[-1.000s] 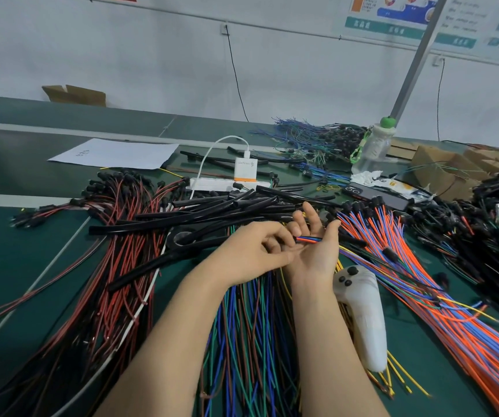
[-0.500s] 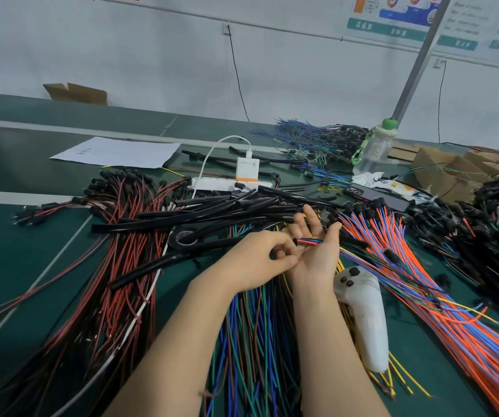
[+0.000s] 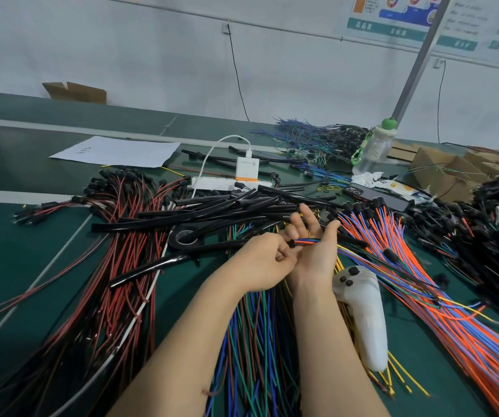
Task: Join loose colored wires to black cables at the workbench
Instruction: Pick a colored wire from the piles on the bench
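Worktop (image 3: 7, 266) clutter runs from 9 to 3 o'clock of my hands. The black cables (image 3: 212, 209) at 11 look stiff and springy. Orange and blue wires (image 3: 307, 242) lie across my right hand (image 3: 314, 257), which is palm up with fingers spread. They seem light, limp and slippery, and are best pinched near the ends, where my left hand (image 3: 260, 260) nips them. The cardboard boxes (image 3: 441, 173) at 2 hide their contents, and I can't tell what the plastic bottle (image 3: 373, 149) holds.

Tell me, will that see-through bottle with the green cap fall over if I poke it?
Probably, if poked up high: the bottle stands upright and looks tall and narrow. It seems mostly empty, so it is likely light and easy to tip. Its round body would then probably roll, though the blue and green wires beside it might stop it.
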The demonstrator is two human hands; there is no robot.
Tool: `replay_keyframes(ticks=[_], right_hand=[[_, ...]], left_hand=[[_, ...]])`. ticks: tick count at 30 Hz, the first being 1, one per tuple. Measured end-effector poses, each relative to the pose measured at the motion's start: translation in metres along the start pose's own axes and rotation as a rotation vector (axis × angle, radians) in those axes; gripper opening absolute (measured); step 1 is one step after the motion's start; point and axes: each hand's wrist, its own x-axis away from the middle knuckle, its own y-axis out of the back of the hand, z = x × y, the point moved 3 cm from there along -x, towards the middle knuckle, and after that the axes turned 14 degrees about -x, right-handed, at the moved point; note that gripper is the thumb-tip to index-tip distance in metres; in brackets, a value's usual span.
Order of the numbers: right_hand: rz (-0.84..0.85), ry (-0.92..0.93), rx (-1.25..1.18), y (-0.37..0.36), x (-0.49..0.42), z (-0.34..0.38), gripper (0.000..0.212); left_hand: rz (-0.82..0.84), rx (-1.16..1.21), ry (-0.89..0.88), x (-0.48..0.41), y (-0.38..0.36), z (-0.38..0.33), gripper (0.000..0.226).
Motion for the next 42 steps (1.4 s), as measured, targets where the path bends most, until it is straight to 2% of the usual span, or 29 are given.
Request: replay_keyframes(ticks=[4, 10, 15, 18, 21, 23, 28, 32, 37, 42], right_hand=[[0.014, -0.01, -0.032, -0.002, -0.001, 0.001, 0.064], [0.032, -0.011, -0.053, -0.003, 0.0, 0.001, 0.062], [0.028, -0.012, -0.056, -0.004, 0.001, 0.001, 0.062], [0.012, -0.01, -0.061, -0.003, 0.0, 0.002, 0.063], [-0.001, -0.01, -0.039, -0.001, 0.0, 0.001, 0.064], [-0.017, -0.008, -0.034, 0.0, 0.0, 0.001, 0.065], [-0.042, 0.008, -0.051, 0.001, 0.001, 0.002, 0.064], [-0.034, 0.003, -0.036, 0.001, 0.001, 0.002, 0.065], [-0.028, 0.016, -0.001, 0.002, -0.001, 0.001, 0.067], [-0.015, 0.019, 0.016, 0.003, -0.002, 0.001, 0.068]], left_hand=[[-0.024, 0.114, 0.033, 0.002, 0.008, 0.001, 0.021], [-0.203, 0.211, 0.067, 0.003, 0.027, 0.01, 0.014], [-0.15, 0.146, 0.036, 0.002, 0.021, 0.01, 0.014], [-0.119, 0.14, -0.044, 0.003, 0.02, 0.008, 0.011], [-0.059, 0.0, -0.125, 0.004, 0.015, 0.003, 0.011], [-0.071, -0.094, -0.155, 0.004, 0.013, 0.002, 0.013], [-0.108, -0.207, -0.198, 0.004, 0.01, -0.002, 0.003], [-0.099, -0.182, -0.174, 0.004, 0.01, -0.003, 0.004], [-0.098, -0.328, -0.118, 0.002, 0.006, -0.009, 0.008], [-0.1, -0.377, -0.097, 0.004, 0.001, -0.01, 0.015]])
